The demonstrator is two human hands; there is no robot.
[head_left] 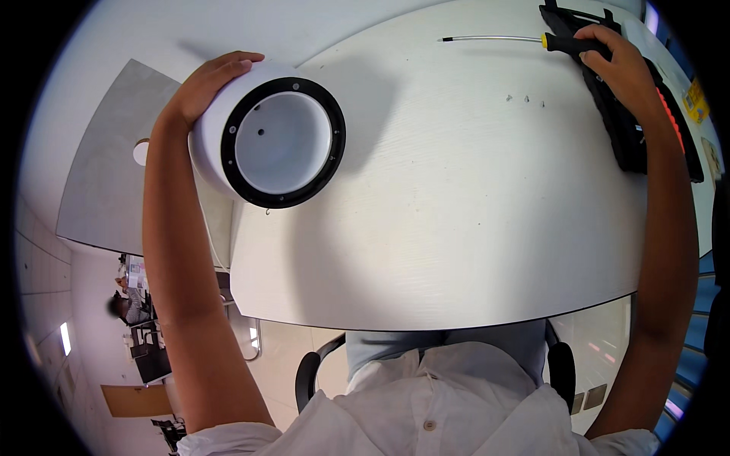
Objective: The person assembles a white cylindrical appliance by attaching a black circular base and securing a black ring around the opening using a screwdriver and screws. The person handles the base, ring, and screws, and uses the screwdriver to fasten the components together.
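We see left hand (204, 85) cupped over top of white cylindrical housing (251, 140), grip wrapped on its curved wall; housing tipped on side at table (456, 228) left edge, black ring (283, 142) and open white bowl facing us. Right hand (620, 64) closed around black-and-yellow handle of screwdriver (532, 39), long thin shaft pointing left, flat on table far right. Black tool case (627, 114) under right wrist. Three small screws (525, 98) near, apart from both hands.

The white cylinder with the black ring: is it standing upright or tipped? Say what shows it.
Tipped. The white cylinder lies sideways under the left hand, its open mouth facing the camera.
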